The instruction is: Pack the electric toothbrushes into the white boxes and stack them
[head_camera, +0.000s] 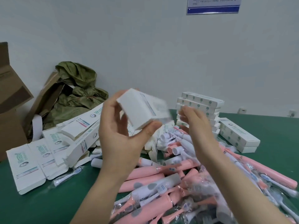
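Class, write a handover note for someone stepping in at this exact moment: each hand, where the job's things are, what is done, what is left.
Left hand grips a white box raised over the table; whether it is filled cannot be told. Right hand is blurred, beside the box, holding nothing visible.
Done: a stack of closed boxes at the back right, with two more boxes beside it.
Left: a heap of bagged toothbrushes in front, and flat unfolded boxes on the left to fold, fill and stack.

"WISDENT" — printed on the flat white boxes (25, 168) at left; the wall notice (213, 4) is too blurred.
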### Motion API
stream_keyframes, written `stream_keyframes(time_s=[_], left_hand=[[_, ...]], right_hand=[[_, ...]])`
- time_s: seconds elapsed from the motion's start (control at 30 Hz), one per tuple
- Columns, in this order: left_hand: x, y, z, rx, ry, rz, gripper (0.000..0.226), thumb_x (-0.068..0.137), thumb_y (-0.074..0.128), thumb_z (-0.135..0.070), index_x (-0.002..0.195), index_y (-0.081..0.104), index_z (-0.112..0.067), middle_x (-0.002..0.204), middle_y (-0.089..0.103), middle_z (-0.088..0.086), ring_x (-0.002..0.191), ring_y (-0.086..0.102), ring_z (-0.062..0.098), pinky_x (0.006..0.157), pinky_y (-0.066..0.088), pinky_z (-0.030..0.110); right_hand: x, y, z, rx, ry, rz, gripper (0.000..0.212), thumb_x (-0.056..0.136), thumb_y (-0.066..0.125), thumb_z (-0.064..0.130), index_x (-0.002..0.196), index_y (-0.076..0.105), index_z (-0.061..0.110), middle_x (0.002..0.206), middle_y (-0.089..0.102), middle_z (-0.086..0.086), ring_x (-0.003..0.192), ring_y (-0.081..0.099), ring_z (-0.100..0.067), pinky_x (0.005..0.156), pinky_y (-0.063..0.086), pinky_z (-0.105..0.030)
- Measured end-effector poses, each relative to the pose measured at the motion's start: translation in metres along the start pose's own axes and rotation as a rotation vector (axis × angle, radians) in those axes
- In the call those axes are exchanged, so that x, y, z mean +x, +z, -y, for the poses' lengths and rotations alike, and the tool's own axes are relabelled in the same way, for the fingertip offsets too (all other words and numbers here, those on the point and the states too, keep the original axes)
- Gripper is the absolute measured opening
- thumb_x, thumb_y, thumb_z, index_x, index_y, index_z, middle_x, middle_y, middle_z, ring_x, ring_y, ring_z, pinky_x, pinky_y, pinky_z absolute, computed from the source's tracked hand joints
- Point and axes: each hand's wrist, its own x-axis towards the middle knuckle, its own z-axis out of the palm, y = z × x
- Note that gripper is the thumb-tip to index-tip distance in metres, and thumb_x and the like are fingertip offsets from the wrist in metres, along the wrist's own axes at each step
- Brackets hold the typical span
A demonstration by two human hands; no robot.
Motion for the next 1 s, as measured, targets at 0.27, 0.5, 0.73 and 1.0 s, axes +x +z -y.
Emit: stream_keyframes(time_s=[0.27,0.5,0.73,1.0], left_hand=[[-0.009,-0.05,0.025,-0.081,-0.483,0.07,0.072,0.057,0.089,-0.016,0.116,0.048,-0.027,0.11,0.065,-0.009,0.11,0.059,0.011,0.087,0.052,0.03],[0.002,-0.041,0.006,0.804,-0.229,0.247,0.088,0.058,0.073,-0.054,0.136,0.036,-0.034,0.119,0.025,-0.018,0.116,0.02,-0.001,0.092,0.025,0.021],[0.002,-0.001,0.009,0.708,-0.074,0.422,0.066,0.075,0.077,-0.02,0.133,0.043,-0.027,0.12,0.039,-0.01,0.105,0.033,-0.005,0.087,0.025,0.002],[-0.003,0.008,0.009,0.613,-0.041,0.473,0.018,0.09,0.046,-0.037,0.103,0.057,-0.032,0.128,0.041,-0.005,0.124,0.04,0.016,0.101,0.033,0.035]], right_hand=[[0.017,-0.021,-0.01,0.401,0.455,0.021,0.014,0.089,0.062,0.018,0.094,0.063,0.005,0.092,0.068,-0.014,0.06,0.063,-0.019,0.044,0.052,-0.021],[0.005,-0.006,-0.008,0.139,0.063,-0.118,0.019,0.087,0.066,0.02,0.097,0.062,0.004,0.089,0.071,-0.009,0.07,0.07,-0.014,0.058,0.057,-0.023],[0.0,-0.002,0.006,0.201,0.129,0.178,0.026,0.097,0.05,0.025,0.086,0.07,0.011,0.085,0.07,-0.01,0.077,0.066,-0.022,0.073,0.057,-0.03],[0.004,-0.012,0.009,0.297,0.258,0.408,0.02,0.097,0.046,0.013,0.101,0.062,0.001,0.09,0.063,-0.011,0.082,0.06,-0.02,0.078,0.055,-0.029]])
